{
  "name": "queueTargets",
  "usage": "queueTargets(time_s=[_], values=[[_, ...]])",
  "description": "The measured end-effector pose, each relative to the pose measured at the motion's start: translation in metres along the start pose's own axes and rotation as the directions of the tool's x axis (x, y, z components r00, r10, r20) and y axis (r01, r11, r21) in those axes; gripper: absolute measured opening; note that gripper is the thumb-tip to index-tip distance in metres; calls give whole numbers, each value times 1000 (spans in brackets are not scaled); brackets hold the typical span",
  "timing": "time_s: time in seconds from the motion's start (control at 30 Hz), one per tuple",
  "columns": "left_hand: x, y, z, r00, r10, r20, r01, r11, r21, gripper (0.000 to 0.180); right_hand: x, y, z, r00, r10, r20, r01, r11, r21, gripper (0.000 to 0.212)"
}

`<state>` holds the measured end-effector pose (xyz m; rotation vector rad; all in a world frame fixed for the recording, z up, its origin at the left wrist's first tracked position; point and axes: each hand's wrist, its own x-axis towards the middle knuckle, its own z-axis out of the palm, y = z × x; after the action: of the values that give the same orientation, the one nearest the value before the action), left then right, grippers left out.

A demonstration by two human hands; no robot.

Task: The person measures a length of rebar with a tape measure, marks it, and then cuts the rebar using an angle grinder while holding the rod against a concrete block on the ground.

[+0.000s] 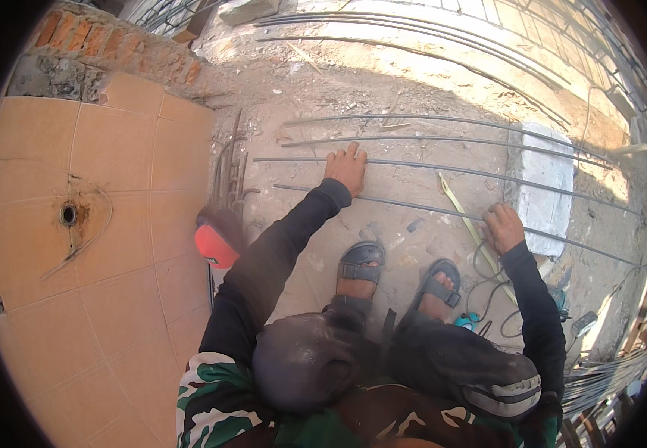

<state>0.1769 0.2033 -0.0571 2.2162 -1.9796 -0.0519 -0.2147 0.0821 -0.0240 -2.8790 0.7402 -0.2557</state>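
Observation:
Several long thin steel rods (443, 165) lie side by side across the ground in front of me, their right parts over a pale block (546, 187). My left hand (347, 170) is closed over the second-nearest rod, fingers curled down on it. Farther right and nearer my body, my right hand (502, 228) grips the nearest rod (405, 201) just left of the block. A flat yellow-green strip (454, 196) runs under the rods beside my right hand. The undersides of both hands are hidden.
Orange tiles (114, 261) with a pipe hole (68, 215) cover the raised left side. By their edge sit a red-and-dark cap (217, 243) and short bars (232, 168). More rods (413, 26) lie at the back. A dark cable (488, 299) loops near my right foot.

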Motion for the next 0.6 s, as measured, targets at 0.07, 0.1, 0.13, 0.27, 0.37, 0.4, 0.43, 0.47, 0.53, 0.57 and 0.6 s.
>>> queueTargets(time_s=[0.07, 0.1, 0.13, 0.27, 0.37, 0.4, 0.43, 0.47, 0.53, 0.57, 0.6], values=[[-1, 6, 0, 989, -71, 127, 76, 996, -42, 19, -3, -6, 2, 994, 74, 75, -72, 997, -21, 17], [0, 7, -2, 977, -99, 190, 113, 991, -65, 19, -6, -8, 5, 996, 88, 24, -88, 996, -21, 17], [-1, 5, -5, 977, -89, 194, 105, 992, -73, 20, -9, -10, 11, 994, 107, -28, -107, 994, -18, 17], [5, 10, -9, 996, -23, 89, 30, 996, -79, 25, -5, -10, 14, 987, 118, -109, -116, 993, 28, 16], [5, 23, -10, 987, 87, -136, -91, 996, -25, 25, 4, -12, 12, 987, 151, -56, -145, 984, 100, 13], [6, 31, -6, 966, 134, -222, -141, 990, -16, 25, 7, -13, 9, 986, 162, -35, -158, 981, 110, 12], [9, 32, 0, 985, 93, -143, -103, 992, -69, 21, 8, -12, 6, 983, 181, -9, -179, 978, 110, 11], [13, 26, 4, 997, 56, -60, -63, 992, -113, 19, 10, -12, 5, 983, 185, 1, -184, 976, 118, 12], [22, 7, 15, 994, 106, -21, -107, 989, -99, 22, 10, -11, 8, 978, 207, 3, -206, 972, 112, 15], [25, 1, 17, 986, 155, -62, -159, 985, -69, 22, 8, -11, 8, 976, 217, 11, -217, 971, 100, 16], [30, -6, 17, 975, 198, -103, -202, 979, -25, 23, 8, -11, 9, 978, 205, 39, -209, 972, 105, 16]])
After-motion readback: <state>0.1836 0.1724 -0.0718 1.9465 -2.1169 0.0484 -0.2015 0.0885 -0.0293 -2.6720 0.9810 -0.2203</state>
